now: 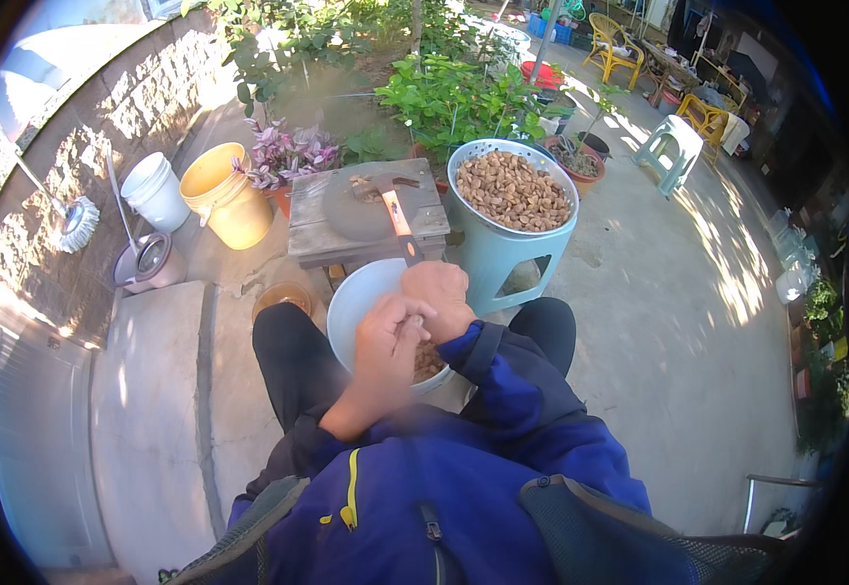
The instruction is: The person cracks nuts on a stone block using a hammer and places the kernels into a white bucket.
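Note:
My right hand is closed round the black and orange handle of a hammer. The hammer's head lies over a round dark slab with shell pieces beside it. Under the slab is a low wooden table. My left hand is against the right hand, thumb and fingertips drawn together; whether something small is between them is hidden. Below both hands, between my knees, stands a white bucket with brown nuts or shells inside.
A perforated metal basin of brown nuts in shell sits on a blue-green plastic stool. To the left are a yellow bucket, a white bucket and a brown bowl. Potted plants grow behind the table.

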